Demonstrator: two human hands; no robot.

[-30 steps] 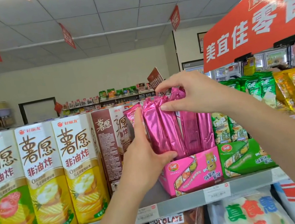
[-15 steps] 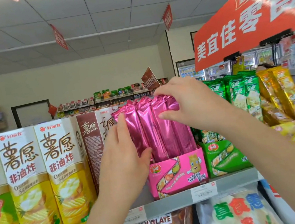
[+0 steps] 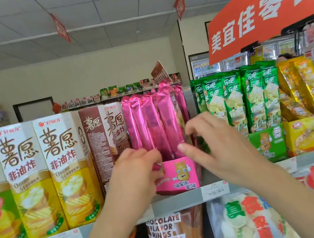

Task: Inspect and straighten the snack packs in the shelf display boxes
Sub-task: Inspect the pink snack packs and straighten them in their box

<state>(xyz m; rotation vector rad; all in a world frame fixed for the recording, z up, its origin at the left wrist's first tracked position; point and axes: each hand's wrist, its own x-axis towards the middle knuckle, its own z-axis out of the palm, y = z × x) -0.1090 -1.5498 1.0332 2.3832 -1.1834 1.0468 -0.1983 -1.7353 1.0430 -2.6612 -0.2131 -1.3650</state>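
Shelf (image 3: 186,202): a grey ledge across the scene. It carries every display at reach height, so both arms come up from below.
Cartons (image 3: 64,167): tall and upright, filling the left. They stand tight against the box's left side, so that side is tight for fingers.
Green packs (image 3: 234,101): upright in their own tray just right of the pink display, already in a tidy row.
Packs (image 3: 152,123): the pink foil sticks being straightened. They stand on end in the box at mid-shelf, tops fanned and uneven, one taller at the far right.
Box (image 3: 183,174): a pink card tray at the shelf's near edge. Its low front wall holds only the packs' feet, which is likely why they splay.
Right hand (image 3: 214,142): thumb laid across the lower front of the packs, fingers curled at their right edge. It looks like a loose pinch to square the bundle, though blur hides how firm it is.
Left hand (image 3: 138,174): fingers curled over the box's left front corner, gripping it, probably to stop the tray sliding.
Price tag (image 3: 215,190): on the shelf lip under the box.
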